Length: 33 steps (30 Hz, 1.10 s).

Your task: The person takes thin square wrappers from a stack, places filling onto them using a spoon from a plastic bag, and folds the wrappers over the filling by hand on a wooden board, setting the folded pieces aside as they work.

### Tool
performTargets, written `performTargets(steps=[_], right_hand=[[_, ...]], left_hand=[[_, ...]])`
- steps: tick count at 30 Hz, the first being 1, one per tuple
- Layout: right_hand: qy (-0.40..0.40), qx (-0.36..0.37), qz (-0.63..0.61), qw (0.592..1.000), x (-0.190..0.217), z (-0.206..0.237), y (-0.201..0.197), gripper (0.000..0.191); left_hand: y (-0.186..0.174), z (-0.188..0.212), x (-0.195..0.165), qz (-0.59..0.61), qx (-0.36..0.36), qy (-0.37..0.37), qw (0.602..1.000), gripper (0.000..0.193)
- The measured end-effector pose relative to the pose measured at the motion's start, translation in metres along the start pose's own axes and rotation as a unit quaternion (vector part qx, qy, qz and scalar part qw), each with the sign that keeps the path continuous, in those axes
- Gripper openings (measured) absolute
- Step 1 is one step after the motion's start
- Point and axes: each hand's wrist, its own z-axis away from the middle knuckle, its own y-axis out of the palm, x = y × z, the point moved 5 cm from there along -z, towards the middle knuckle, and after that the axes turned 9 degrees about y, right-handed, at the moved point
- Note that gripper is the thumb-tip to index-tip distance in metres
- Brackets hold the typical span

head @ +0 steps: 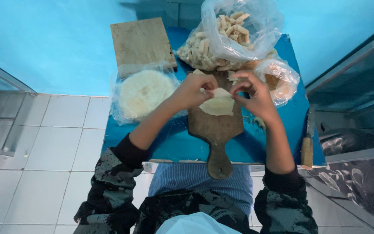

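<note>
We work at a small blue table, where a wooden paddle board lies with its handle toward us. Behind it sits a clear bag of finished rolls; to the left, a bagged stack of round wrappers. On the board lies one thin wrapper — our left hand and right hand each pinch its far edge. Risk: the sheet looks fragile — uneven pulling could tear it.

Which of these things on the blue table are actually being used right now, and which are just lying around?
In use: left hand, right hand, thin wrapper, paddle board.

Lying about: bag of round wrappers, bag of finished rolls, square wooden board, knife.
</note>
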Motion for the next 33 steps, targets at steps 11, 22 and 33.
performTargets(steps=[11,22,33], right_hand=[[0.090,0.162,0.190,0.964,0.012,0.008,0.019,0.043],[0.017,0.069,0.200,0.977,0.016,0.004,0.017,0.037],[0.012,0.054,0.256,0.965,0.016,0.002,0.037,0.040]], left_hand=[[0.052,0.019,0.011,-0.123,0.259,0.014,0.958,0.021],[0.031,0.014,-0.008,-0.065,0.249,0.009,0.966,0.021],[-0.031,0.006,0.010,-0.191,-0.033,-0.049,0.980,0.011]])
